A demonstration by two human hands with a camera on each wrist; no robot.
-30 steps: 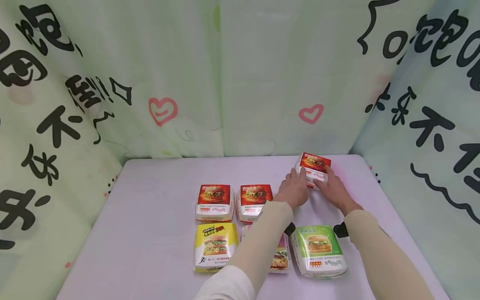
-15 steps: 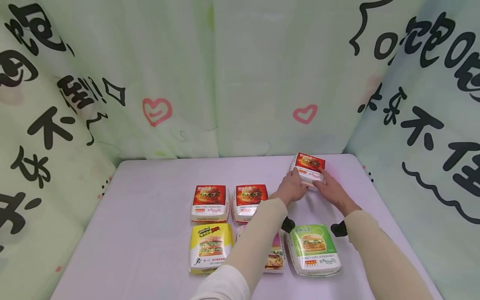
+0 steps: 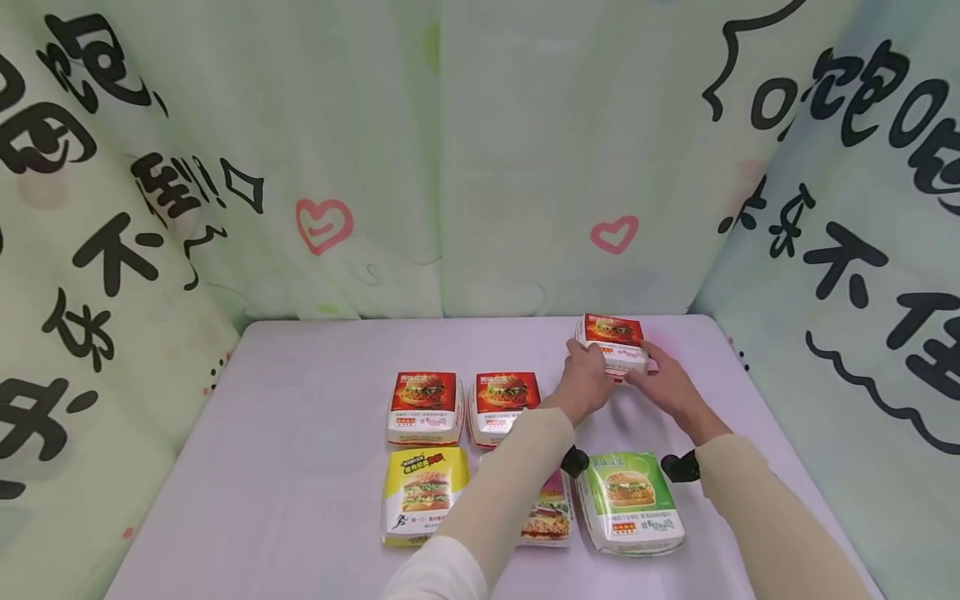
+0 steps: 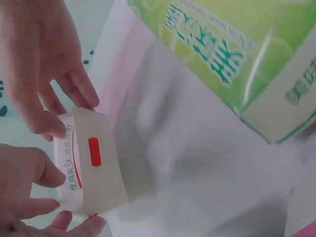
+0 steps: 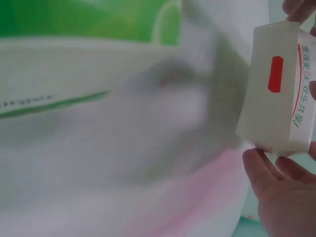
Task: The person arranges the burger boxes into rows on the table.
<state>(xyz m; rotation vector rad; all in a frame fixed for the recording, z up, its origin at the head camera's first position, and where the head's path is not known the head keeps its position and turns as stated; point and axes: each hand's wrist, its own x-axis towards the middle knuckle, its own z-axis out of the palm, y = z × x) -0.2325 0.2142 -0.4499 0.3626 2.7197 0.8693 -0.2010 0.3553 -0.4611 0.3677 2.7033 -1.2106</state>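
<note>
A red-and-white burger box is at the far right of the table, held between both hands. My left hand grips its left side, and my right hand holds the right side near the front corner. In the left wrist view, thumbs and fingertips pinch the two ends of the box, whose white side has a red tab mark. The right wrist view has the same box at the right edge, with right-hand fingers against its end.
Two matching red-and-white boxes stand side by side left of the hands. In front are a yellow box, a pink box partly under the left sleeve, and a green box. A printed curtain surrounds the lilac-covered table.
The held box has shifted slightly left and turned from slanted to nearly square with the table. Both hands moved along with it; the other boxes stayed in place.
</note>
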